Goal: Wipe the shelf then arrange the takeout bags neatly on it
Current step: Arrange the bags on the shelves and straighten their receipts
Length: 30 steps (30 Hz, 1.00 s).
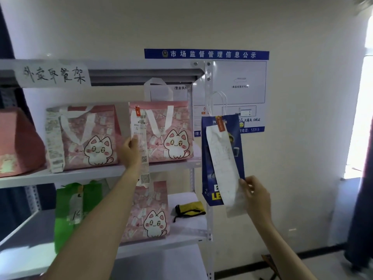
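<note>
- While the right hand (255, 196) reaches up, its fingers and thumb pinch the bottom end of a long white paper slip (223, 164) that hangs on the blue bag (219, 158).
- The blue bag is tall and thin, made of smooth paper, with white string handles on top. It stands up straight, long way up and down, in the air just to the right of the shelf post, not on any shelf. Yellow letters "LE" show near its bottom.
- The left hand (130, 151) is up at the middle shelf (96, 173). It holds the long receipt (141, 146) that hangs down the front of the right pink bag (167, 134).
- That pink bag is soft cloth with a white cartoon cat and white strap handles. It sits upright on the middle shelf, front facing out.
- Another pink cat bag (84, 138) sits just to its left, also with a long receipt.
- On the lower shelf (187, 225) stand a green bag (74, 205) and one more pink cat bag (149, 213), near a yellow and black cloth (189, 209).
- A paper sign (53, 75) with handwriting is stuck on the top shelf edge.
- On the wall behind is a blue and white notice board (232, 83) with the number "12315".
</note>
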### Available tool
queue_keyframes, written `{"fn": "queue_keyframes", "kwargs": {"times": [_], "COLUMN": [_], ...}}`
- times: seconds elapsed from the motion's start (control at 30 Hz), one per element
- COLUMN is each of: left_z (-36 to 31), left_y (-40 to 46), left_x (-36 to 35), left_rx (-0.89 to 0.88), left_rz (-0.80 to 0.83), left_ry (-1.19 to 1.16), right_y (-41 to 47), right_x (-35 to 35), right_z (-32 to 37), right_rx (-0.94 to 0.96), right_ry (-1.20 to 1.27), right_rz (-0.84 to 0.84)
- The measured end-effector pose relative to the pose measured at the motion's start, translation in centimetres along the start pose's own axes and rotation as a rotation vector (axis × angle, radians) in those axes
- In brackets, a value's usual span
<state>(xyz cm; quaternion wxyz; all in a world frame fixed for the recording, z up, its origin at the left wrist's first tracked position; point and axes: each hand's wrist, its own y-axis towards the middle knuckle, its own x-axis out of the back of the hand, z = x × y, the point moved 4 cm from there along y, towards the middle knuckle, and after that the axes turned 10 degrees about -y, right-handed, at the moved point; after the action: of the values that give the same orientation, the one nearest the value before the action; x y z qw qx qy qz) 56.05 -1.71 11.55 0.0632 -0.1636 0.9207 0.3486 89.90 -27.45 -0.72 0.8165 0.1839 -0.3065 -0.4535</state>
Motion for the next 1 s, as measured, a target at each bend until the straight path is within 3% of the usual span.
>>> {"fn": "queue_keyframes", "kwargs": {"times": [0.33,0.6,0.73,1.0], "left_z": [1.8,1.3,1.5,1.0], "left_y": [-0.4,-2.3,-3.3,-3.9], "left_x": [0.9,0.7,0.7,0.5], "left_rx": [0.033,0.115,0.043,0.073], "left_rz": [-0.024,0.033,0.083,0.070], "left_ry": [0.114,-0.001,0.100,0.243], "right_y": [-0.2,-1.9,-3.3,-6.3], "right_x": [-1.8,-2.3,-2.9,-4.6], "right_z": [-0.4,-1.4,-1.9,-0.7], "right_rx": [0.004,0.010,0.003,-0.014], "right_ry": [0.006,-0.001,0.030,0.075], "right_rz": [0.049,0.059,0.077,0.138]}}
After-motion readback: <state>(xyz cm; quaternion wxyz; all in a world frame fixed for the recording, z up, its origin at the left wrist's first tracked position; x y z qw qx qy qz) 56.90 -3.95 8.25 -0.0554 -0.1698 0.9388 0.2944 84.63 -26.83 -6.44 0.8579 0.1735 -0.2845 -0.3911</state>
